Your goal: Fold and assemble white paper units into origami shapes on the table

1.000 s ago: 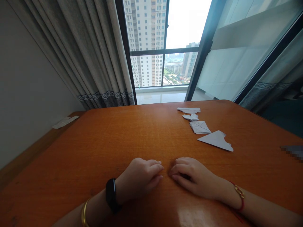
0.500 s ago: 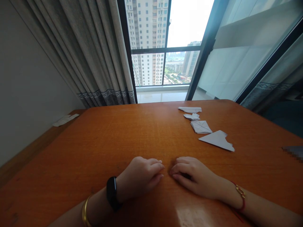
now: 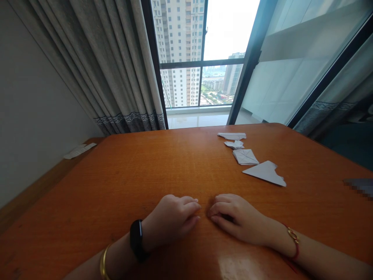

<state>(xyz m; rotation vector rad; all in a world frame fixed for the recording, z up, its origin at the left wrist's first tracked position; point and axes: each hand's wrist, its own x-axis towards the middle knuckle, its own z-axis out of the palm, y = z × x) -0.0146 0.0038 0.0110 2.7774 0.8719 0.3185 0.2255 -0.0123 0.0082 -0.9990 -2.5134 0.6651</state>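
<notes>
My left hand [image 3: 175,217] rests on the orange-brown wooden table [image 3: 140,167], fingers curled together with nothing visible in them. Across a small gap, my right hand [image 3: 236,217] lies with its fingers bent in and the thumb close to the fingertips; it too holds nothing that shows. Beyond my right hand lies a white folded paper triangle [image 3: 266,173] with a notched edge. Behind it are a square folded paper [image 3: 245,156], a small crumpled-looking folded piece [image 3: 234,144] and a long flat folded strip [image 3: 232,136].
White paper [image 3: 80,150] lies on a ledge by the left wall. A grey, partly pixelated object [image 3: 359,186] is at the table's right edge. Behind the table are a grey curtain [image 3: 125,77] and a window frame [image 3: 201,63].
The view has shifted very slightly, so the papers appear a little further left. Both hands keep their poses, and nothing has been taken hold of or let go.
</notes>
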